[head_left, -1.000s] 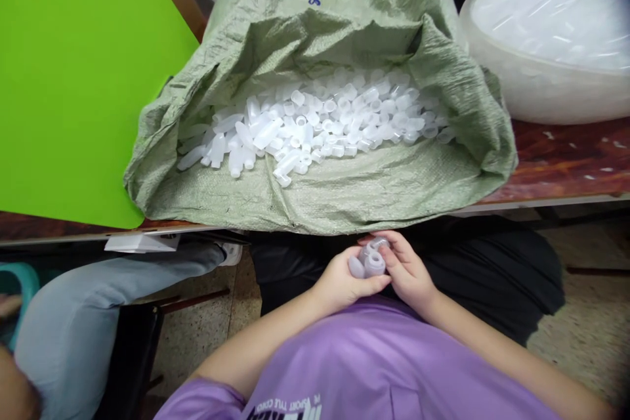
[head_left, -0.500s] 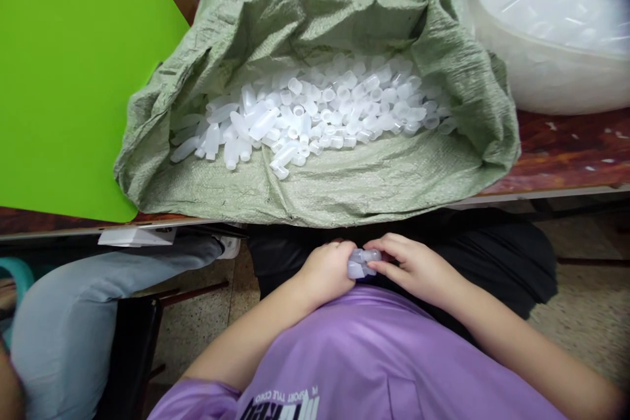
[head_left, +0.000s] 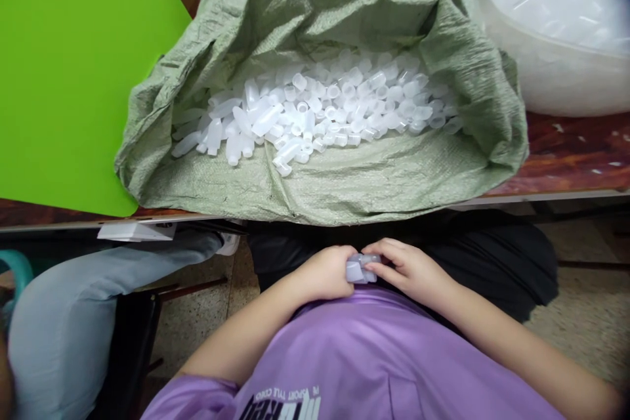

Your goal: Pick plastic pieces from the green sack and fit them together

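Low in front of my purple shirt, my left hand (head_left: 325, 272) and my right hand (head_left: 407, 270) meet, both closed around small translucent plastic bottles (head_left: 358, 269). The left fist holds them from the left, and the right hand's fingers pinch them from the right. Above my hands, an open green woven sack (head_left: 325, 184) lies on the table edge. Inside it is a heap of many small white plastic bottles and caps (head_left: 319, 111).
A bright green sheet (head_left: 73, 72) covers the table at the left. A large translucent tub (head_left: 556, 79) filled with clear plastic pieces stands at the right on the reddish-brown table (head_left: 571, 151). Another person's leg in grey trousers (head_left: 73, 302) is at the lower left.
My hands have turned the small bottles between them and drawn closer together, staying in my lap. The view has shifted slightly; the sack's contents are unchanged.
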Motion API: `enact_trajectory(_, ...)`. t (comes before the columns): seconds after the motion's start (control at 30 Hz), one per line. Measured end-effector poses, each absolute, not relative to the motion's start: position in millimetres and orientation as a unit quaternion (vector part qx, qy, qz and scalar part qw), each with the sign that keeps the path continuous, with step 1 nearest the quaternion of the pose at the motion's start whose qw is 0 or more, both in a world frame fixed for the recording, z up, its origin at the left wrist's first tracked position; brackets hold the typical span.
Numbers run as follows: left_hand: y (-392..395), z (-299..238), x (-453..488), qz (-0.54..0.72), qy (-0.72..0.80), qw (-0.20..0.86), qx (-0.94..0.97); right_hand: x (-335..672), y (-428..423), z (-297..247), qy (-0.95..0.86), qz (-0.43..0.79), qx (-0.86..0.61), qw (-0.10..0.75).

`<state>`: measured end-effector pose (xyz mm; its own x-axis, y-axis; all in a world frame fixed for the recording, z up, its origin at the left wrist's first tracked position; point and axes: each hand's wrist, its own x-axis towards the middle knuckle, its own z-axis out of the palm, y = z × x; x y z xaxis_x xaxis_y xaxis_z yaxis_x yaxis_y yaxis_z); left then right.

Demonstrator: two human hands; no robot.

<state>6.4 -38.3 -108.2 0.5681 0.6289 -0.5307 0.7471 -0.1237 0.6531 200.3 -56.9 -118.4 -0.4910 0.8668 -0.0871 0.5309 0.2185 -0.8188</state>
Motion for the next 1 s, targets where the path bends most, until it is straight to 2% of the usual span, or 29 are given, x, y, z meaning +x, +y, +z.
enact_trajectory(0.1, -35, -103, 4, -0.069, 0.444, 0.512, 0.732, 206, -57, -117, -0.784, 0.425, -0.387, 0.232)
enact_trajectory(0.17, -36, -103, 3, -0.067, 0.441, 0.5, 0.742, 207, -56, -116, -0.777, 0.438, -0.391, 0.225)
enact_trajectory(0.37, -40, -113, 9, -0.028, 0.44, 0.385, 0.811, 200, -54, -119, -0.643, 0.474, -0.593, 0.099)
enact_trajectory(0.53, -38, -117, 7, -0.026, 0.464, 0.339, 0.818, 202, -56, -122, -0.718, 0.398, -0.54, 0.186)
enact_trajectory(0.67, -37, -116, 7, -0.046, 0.453, 0.319, 0.831, 203, -56, -120, -0.706, 0.416, -0.563, 0.105)
enact_trajectory(0.83, -38, -117, 8, -0.043, 0.451, 0.31, 0.836, 199, -54, -117, -0.765, 0.362, -0.51, 0.156)
enact_trajectory(1.0, -40, -118, 7, -0.063, 0.435, 0.28, 0.854, 191, -54, -120, -0.721, 0.398, -0.557, 0.104)
